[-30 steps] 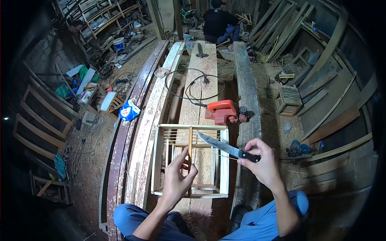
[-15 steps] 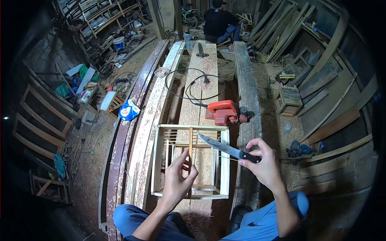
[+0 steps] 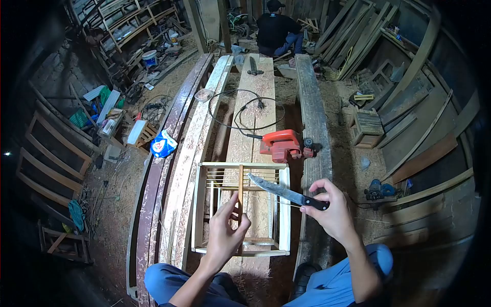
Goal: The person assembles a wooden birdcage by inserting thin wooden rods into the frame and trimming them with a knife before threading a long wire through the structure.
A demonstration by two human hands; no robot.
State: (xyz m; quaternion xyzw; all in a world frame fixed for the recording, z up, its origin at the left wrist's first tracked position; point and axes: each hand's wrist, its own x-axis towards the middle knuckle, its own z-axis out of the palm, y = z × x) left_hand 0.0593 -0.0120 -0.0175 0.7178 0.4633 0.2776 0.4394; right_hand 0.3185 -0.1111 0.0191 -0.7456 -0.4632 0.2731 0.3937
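Note:
My left hand (image 3: pixel 226 230) pinches an upright brown wooden strip (image 3: pixel 241 179) between thumb and fingers, over a small pale wooden frame (image 3: pixel 285 220). Thin rods (image 3: pixel 217 177) run across the frame's far part. In my right hand (image 3: pixel 333 212) is a knife (image 3: pixel 279 189) with a black riveted handle, gripped by thumb and fingertips. Its worn grey blade points left, the tip close to the strip. A thin pale stick (image 3: pixel 292 204) shows below the knife handle, reaching to my right fingertips.
Long planks (image 3: pixel 312 117) form the bench, strewn with shavings. Beyond the frame sit a red electric planer (image 3: pixel 281 145) with a looped black cord and a hammer-like tool (image 3: pixel 253 65). A blue-white packet (image 3: pixel 163 145) lies left. A person (image 3: pixel 276 30) in black sits at the back.
The view has shifted slightly. Both hands, the knife and the strip keep nearly the same pose over the frame.

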